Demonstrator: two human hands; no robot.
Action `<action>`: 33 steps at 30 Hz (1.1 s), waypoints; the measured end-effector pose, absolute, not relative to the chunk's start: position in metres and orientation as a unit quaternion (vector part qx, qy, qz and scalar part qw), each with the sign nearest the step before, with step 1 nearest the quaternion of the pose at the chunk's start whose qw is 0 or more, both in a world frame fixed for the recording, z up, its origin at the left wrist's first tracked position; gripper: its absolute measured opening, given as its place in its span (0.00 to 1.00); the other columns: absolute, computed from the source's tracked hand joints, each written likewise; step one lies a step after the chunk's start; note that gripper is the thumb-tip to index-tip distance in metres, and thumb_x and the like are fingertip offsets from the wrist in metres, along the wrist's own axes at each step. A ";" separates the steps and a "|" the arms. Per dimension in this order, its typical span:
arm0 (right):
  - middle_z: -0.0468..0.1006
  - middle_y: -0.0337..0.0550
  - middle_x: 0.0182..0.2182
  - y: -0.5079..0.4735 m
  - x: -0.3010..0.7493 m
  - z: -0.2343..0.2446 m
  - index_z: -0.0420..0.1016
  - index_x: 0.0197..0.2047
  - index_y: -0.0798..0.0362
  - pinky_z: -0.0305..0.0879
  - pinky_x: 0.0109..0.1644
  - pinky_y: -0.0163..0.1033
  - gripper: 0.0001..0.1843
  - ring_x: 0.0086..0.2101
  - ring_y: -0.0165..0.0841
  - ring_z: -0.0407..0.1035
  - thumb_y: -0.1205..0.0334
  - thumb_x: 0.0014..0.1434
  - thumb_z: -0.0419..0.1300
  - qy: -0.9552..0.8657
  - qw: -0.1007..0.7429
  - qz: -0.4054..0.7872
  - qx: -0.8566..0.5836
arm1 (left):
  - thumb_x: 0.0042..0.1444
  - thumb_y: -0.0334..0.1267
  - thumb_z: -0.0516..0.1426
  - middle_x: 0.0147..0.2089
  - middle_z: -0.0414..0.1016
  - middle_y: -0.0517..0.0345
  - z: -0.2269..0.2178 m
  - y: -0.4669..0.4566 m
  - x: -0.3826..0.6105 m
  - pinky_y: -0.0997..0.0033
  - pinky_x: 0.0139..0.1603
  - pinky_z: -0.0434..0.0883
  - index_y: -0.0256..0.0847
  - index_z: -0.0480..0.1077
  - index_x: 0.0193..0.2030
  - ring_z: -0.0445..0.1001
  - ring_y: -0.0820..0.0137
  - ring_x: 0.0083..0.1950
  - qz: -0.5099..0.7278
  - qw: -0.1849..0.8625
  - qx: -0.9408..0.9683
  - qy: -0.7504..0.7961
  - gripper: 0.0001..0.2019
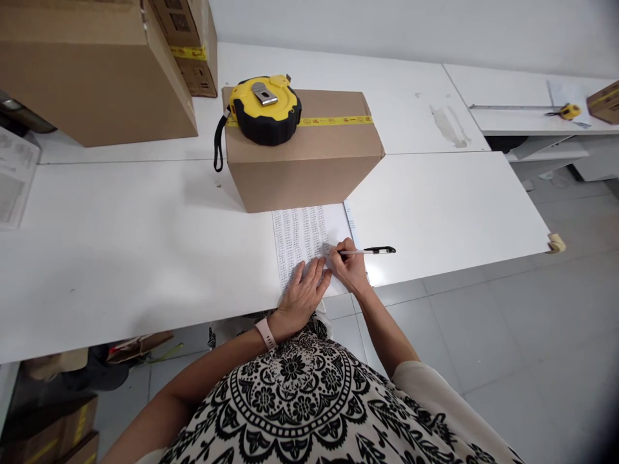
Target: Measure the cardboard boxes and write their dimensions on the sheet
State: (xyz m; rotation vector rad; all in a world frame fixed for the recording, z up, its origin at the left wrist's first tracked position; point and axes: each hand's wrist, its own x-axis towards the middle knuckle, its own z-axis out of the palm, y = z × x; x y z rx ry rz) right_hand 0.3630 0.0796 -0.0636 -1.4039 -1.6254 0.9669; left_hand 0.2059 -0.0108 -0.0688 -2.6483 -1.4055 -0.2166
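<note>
My right hand (349, 265) is closed around a pen (374, 250) with a black cap end, its tip down on a sheet of paper (294, 235). Columns of small handwriting cover much of the sheet. Flat on the lower part of the paper lies my left hand (304, 293), fingers spread, just left of the right hand. A brown cardboard box (300, 177) stands at the far end of the sheet, hiding its top. On that box rests a yellow and black tape measure (265, 109) with a wrist strap.
Larger cartons (106, 84) stand on the white table (145, 225) at the back left. Another tape measure (570, 111), its blade extended, lies on a farther table beside a small box (604, 103). More boxes (62, 432) sit below at the left.
</note>
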 end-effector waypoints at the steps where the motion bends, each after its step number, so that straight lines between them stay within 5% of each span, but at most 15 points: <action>1: 0.60 0.30 0.20 0.080 0.363 -0.064 0.58 0.29 0.47 0.54 0.27 0.36 0.12 0.21 0.27 0.55 0.60 0.60 0.58 -0.637 0.384 0.377 -0.552 | 0.71 0.35 0.49 0.74 0.59 0.35 -0.069 -0.011 0.206 0.47 0.73 0.58 0.31 0.62 0.71 0.59 0.52 0.75 -0.071 0.073 -0.879 -0.467 0.24; 33: 0.59 0.29 0.20 0.082 0.363 -0.061 0.58 0.28 0.47 0.54 0.26 0.35 0.11 0.21 0.27 0.55 0.61 0.59 0.57 -0.647 0.390 0.345 -0.558 | 0.69 0.33 0.50 0.75 0.56 0.32 -0.067 -0.011 0.205 0.45 0.75 0.54 0.28 0.61 0.71 0.57 0.50 0.75 -0.062 0.073 -0.883 -0.460 0.25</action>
